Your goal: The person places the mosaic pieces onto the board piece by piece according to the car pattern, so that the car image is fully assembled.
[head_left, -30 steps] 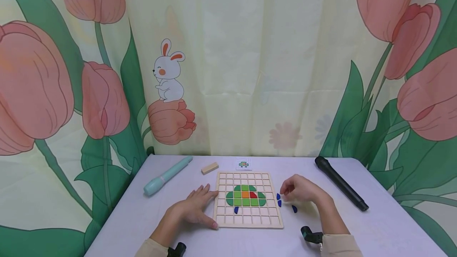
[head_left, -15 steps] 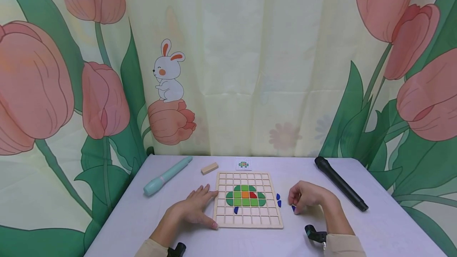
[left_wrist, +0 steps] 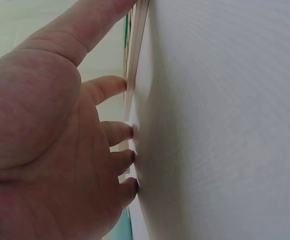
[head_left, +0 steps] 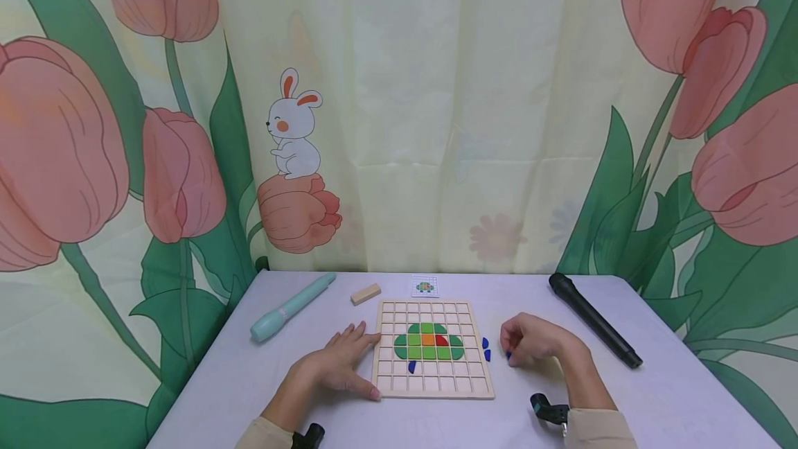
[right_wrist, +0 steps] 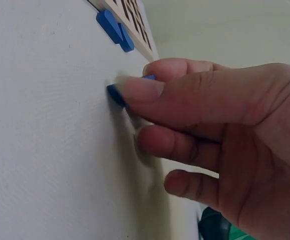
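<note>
A wooden grid board lies on the white table, with a green, orange and red tile figure and one blue piece set in it. My left hand rests flat against the board's left edge, fingers straight. To the right of the board my right hand pinches a small blue piece between thumb and fingers, close to the table. Two more blue pieces lie between that hand and the board.
A mint-green pen-shaped device and a small wooden block lie at the back left. A pattern card sits behind the board. A black microphone lies at the right. A tulip-print curtain hangs behind the table.
My right hand moved from above the loose blue pieces down to the rightmost one, closed thumb and fingers on it, and now covers it. The left hand has stayed put.
</note>
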`<state>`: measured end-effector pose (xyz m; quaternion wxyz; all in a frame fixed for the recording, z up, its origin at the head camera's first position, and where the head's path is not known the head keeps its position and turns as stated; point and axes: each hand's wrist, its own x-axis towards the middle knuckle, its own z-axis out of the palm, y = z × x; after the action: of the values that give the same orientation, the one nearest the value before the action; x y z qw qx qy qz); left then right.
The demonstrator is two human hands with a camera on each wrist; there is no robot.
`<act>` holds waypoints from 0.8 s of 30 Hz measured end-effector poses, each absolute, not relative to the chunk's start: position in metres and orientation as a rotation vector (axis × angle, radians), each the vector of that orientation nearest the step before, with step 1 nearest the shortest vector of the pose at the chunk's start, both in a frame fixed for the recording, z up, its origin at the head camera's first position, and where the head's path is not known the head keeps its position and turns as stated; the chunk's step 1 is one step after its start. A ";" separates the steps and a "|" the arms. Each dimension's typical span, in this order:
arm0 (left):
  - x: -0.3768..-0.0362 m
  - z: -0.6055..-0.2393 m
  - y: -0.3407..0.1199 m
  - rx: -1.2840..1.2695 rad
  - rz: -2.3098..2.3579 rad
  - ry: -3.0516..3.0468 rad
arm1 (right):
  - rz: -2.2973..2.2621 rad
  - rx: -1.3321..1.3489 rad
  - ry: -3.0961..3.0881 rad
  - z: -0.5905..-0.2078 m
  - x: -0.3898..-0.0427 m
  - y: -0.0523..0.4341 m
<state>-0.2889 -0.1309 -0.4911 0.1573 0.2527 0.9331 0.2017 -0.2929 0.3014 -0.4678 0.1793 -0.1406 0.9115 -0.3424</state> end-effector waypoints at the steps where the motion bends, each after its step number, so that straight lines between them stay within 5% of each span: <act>1: -0.289 -0.491 -0.131 0.723 0.578 2.669 | -0.982 -0.418 2.573 -0.468 -0.293 0.302; 24: -0.289 -0.490 -0.132 0.731 0.575 2.666 | -1.406 -0.573 2.431 -0.464 -0.305 0.260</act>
<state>-0.2888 -0.1317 -0.4897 0.1581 0.2557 0.9323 0.2012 -0.3050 0.2595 -0.4644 0.1373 -0.1980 0.8401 -0.4861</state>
